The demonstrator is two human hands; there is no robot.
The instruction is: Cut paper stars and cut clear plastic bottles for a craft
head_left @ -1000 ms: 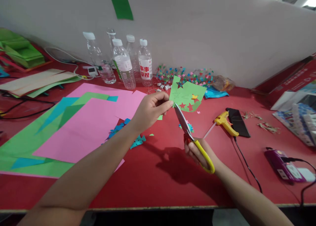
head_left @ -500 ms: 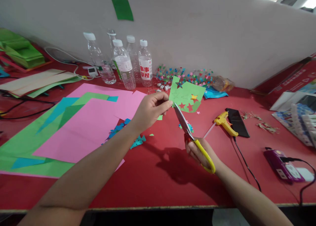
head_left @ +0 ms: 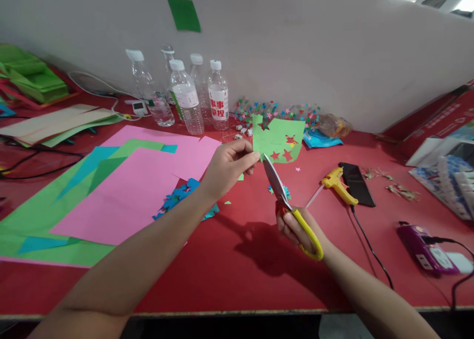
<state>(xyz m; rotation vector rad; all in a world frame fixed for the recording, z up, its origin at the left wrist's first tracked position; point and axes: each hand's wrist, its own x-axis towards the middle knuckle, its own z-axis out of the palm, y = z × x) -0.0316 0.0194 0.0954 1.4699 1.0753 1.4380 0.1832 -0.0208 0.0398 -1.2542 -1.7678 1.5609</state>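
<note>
Between thumb and fingers my left hand (head_left: 233, 163) pinches the lower left corner of a light green sheet of paper (head_left: 277, 135). Several star-shaped holes are cut through the sheet, which is held up above the red table. In my right hand (head_left: 299, 225) is a pair of scissors (head_left: 276, 181) with yellow and red handles. The scissor tips point up and touch or nearly touch the paper's lower edge, close to my left fingertips. Blue paper cut-outs (head_left: 177, 198) lie below my left forearm. Small loose stars (head_left: 284, 190) lie partly behind the scissors.
Plastic bottles (head_left: 218, 102) stand by the wall, left of a heap of small coloured stars (head_left: 252, 111). Pink paper sheets (head_left: 122, 200) cover the left side. At right lie a yellow glue gun (head_left: 338, 186), a black phone (head_left: 357, 183) and a purple power adapter (head_left: 425, 250) with a cord.
The green sheet has tilted and turned slightly, so its star holes sit differently against the background. The scissors have shifted a little. My left hand keeps its pinch.
</note>
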